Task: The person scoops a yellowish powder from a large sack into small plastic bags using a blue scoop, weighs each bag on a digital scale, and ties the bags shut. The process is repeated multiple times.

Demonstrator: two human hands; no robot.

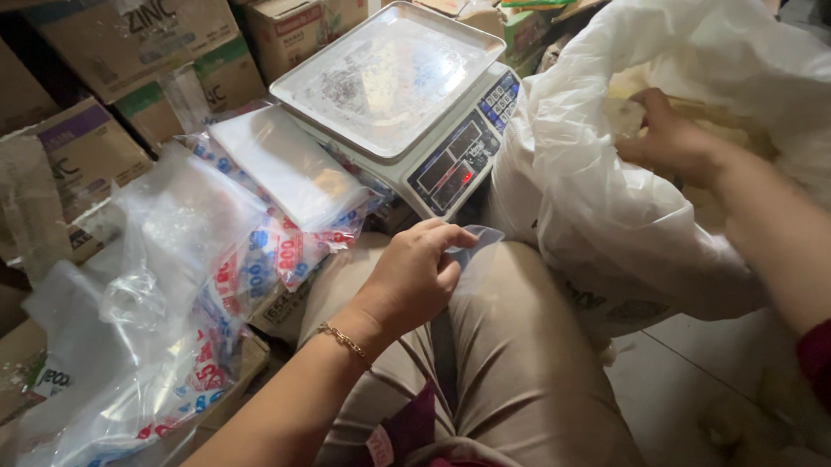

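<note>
Small clear bag (478,237) sits pinched in the left hand (412,278), right over the person's lap, just below the front edge of the scale. Going from the left side: there's a wall of cardboard boxes (137,30), and in front of them a messy heap of clear plastic bags (170,280) with red and blue print on some of them, spilling down toward the floor. Next over is the digital scale (411,95), white with a shiny empty metal pan on top and a lit red display on its front panel. Below it the left hand, gold bracelet (343,340) on the wrist, has thumb and fingers closed on that little bag, resting above the khaki trousers (512,375). Further right there's a big white plastic sack (638,195), mouth open, with pale yellowish stuff inside. The right hand (667,136) is reaching into it, fingers curled down in the contents, can't really tell if it's gripping anything.
</note>
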